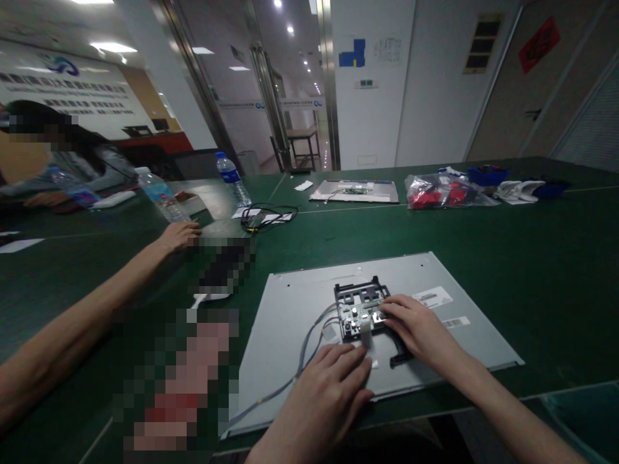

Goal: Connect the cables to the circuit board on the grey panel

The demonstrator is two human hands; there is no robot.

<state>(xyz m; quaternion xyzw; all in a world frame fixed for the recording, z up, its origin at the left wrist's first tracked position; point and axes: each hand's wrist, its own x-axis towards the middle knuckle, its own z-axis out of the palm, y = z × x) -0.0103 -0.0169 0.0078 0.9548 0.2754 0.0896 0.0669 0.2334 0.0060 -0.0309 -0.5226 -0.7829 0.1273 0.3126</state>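
Note:
A grey flat display panel [290, 328] lies back side up on the table in front of me. On its middle sits a black plastic bracket [400, 353] with a small green circuit board [355, 316] on it. My right hand [418, 325] has its fingers closed at the right edge of the board, over the bracket. My left hand [329, 390] rests on the panel's near part, fingers apart, their tips close to a pale ribbon cable [365, 332]; whether they touch it I cannot tell. Grey wires [302, 351] run from the board to the panel's near left corner.
Another person's hand [181, 236] reaches in from the left, near a bottle [162, 196]. Another bottle [232, 179], coiled black cable [268, 218], a second panel [377, 191] and plastic bags with red things [435, 193] stand farther back. A co-worker [97, 161] sits at far left.

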